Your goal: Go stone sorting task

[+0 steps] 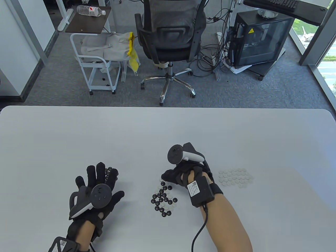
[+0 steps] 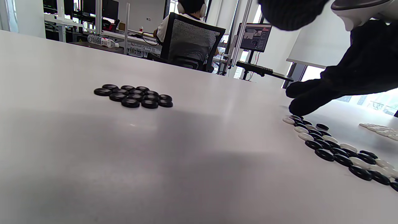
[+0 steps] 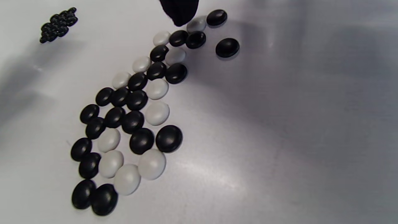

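A mixed pile of black and white Go stones (image 1: 164,198) lies at the table's centre front. It also shows in the left wrist view as the mixed pile (image 2: 335,146) and in the right wrist view as the mixed pile (image 3: 133,105). My right hand (image 1: 170,177) reaches down at its far end. One fingertip (image 3: 180,12) touches a white stone (image 3: 198,23) there, and no stone shows pinched. My left hand (image 1: 101,178) lies flat with spread fingers beside the sorted black stones (image 1: 108,172), (image 2: 133,95). The sorted white stones (image 1: 235,178) lie to the right.
An office chair (image 1: 170,39), a white trolley (image 1: 97,60) and a computer case (image 1: 258,39) stand on the floor beyond the table's far edge (image 1: 168,107). A person sits at a desk in the background of the left wrist view.
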Available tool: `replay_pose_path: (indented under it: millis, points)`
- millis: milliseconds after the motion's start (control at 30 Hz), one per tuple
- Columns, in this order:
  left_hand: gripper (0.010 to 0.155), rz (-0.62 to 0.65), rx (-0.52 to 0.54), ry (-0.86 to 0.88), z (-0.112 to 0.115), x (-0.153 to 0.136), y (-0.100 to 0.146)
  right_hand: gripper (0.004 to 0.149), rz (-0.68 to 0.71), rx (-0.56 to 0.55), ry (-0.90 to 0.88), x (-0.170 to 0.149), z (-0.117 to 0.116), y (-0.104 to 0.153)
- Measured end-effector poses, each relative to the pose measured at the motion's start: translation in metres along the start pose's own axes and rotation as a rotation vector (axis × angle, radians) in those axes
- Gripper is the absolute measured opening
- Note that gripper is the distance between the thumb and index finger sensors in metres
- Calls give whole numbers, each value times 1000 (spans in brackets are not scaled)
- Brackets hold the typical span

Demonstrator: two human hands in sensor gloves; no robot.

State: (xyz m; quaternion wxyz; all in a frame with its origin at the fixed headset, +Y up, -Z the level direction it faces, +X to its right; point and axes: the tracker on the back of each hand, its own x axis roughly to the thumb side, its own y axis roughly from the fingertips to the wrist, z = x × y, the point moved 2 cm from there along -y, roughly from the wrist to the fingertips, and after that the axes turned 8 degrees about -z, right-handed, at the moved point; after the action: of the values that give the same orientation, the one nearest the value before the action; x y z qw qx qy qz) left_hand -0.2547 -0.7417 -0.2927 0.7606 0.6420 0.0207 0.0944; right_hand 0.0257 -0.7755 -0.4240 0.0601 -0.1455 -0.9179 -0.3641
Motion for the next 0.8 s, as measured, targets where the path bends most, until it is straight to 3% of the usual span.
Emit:
replay_pose_path:
  millis: [200,333,533,800]
  points:
    - [82,-1,-10,9,0,-2,-1,67,-45,-52,-47,-3,9,-19]
    - [82,-4,-20,3,2,-2,-2,67,-132,-109,-68,-30,20,-17]
    - [82,-5,-11,9,-1,-3,-1,65,-171,-45,-73,-76,13,13]
    - [82,-6,-19,-8,2,-1,-2,64,-158,24,46,-116,-27,70]
